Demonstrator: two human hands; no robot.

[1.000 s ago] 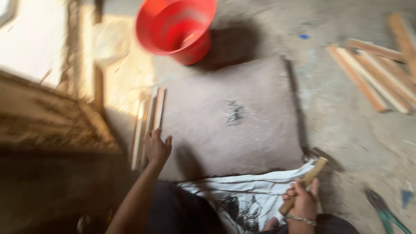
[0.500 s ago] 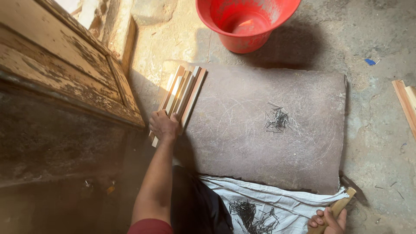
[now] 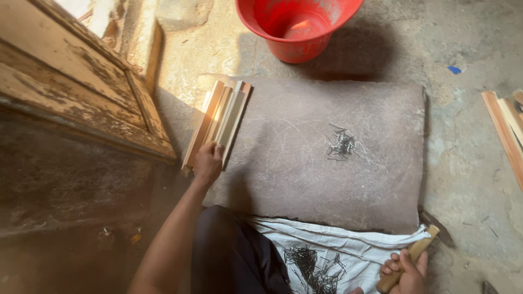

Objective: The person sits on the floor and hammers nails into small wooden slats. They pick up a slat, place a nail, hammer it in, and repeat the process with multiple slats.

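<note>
At the far left leans an old wooden door (image 3: 71, 92). Just right of it, the left hand (image 3: 208, 162) grasps the near ends of a bundle of about 5 wooden slats (image 3: 219, 121), which lies on the left edge of a flat stone slab (image 3: 305, 179). Behind the slab stands 1 red bucket (image 3: 297, 24), dusty inside. 1 small pile of nails (image 3: 341, 146) sits on the slab; another pile of nails (image 3: 310, 267) lies on a white cloth (image 3: 348, 250). The right hand (image 3: 406, 272) is clenched round a hammer handle (image 3: 408, 258). More slats (image 3: 506, 130) lie far right.
</note>
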